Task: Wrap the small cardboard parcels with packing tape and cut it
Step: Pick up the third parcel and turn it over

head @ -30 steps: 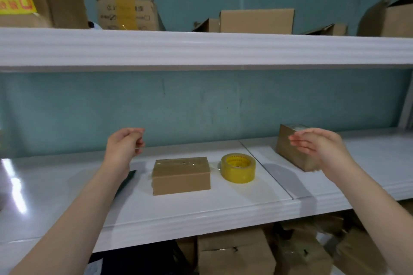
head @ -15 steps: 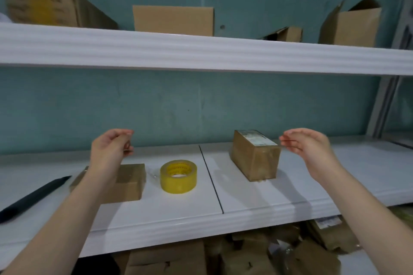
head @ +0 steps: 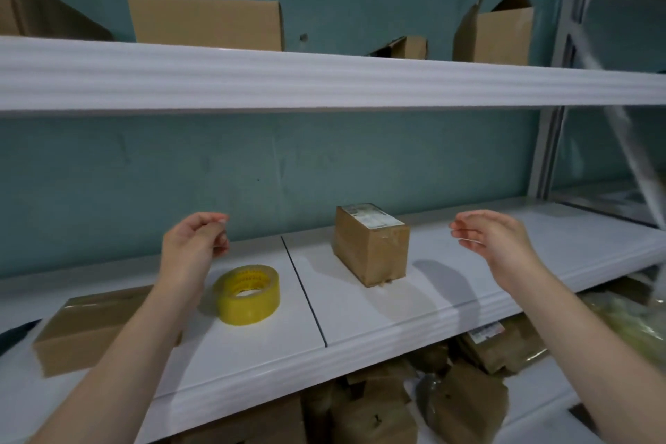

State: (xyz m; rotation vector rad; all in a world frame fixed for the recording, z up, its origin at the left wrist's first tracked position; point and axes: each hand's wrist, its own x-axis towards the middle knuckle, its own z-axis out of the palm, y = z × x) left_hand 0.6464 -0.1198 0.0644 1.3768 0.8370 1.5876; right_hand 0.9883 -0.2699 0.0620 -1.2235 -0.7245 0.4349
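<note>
A small cardboard parcel (head: 371, 245) with a white label on top stands on the white shelf (head: 414, 303), centre right. A yellow roll of packing tape (head: 248, 294) lies flat to its left. A second, taped parcel (head: 83, 332) lies at the far left, partly behind my left forearm. My left hand (head: 189, 252) hovers above and behind the tape roll, fingers curled in, holding nothing. My right hand (head: 493, 245) floats to the right of the labelled parcel, fingers loosely apart, empty, not touching it.
An upper white shelf (head: 324, 83) runs overhead with several open cardboard boxes (head: 205, 23) on it. Below the work shelf lie several brown parcels and boxes (head: 465, 404). A dark object (head: 14, 333) shows at the left edge. A teal wall stands close behind.
The view has swung to the right, so the parcels and tape roll sit further left in frame. Both hands stay raised and empty; the right hand is now right of the labelled parcel.
</note>
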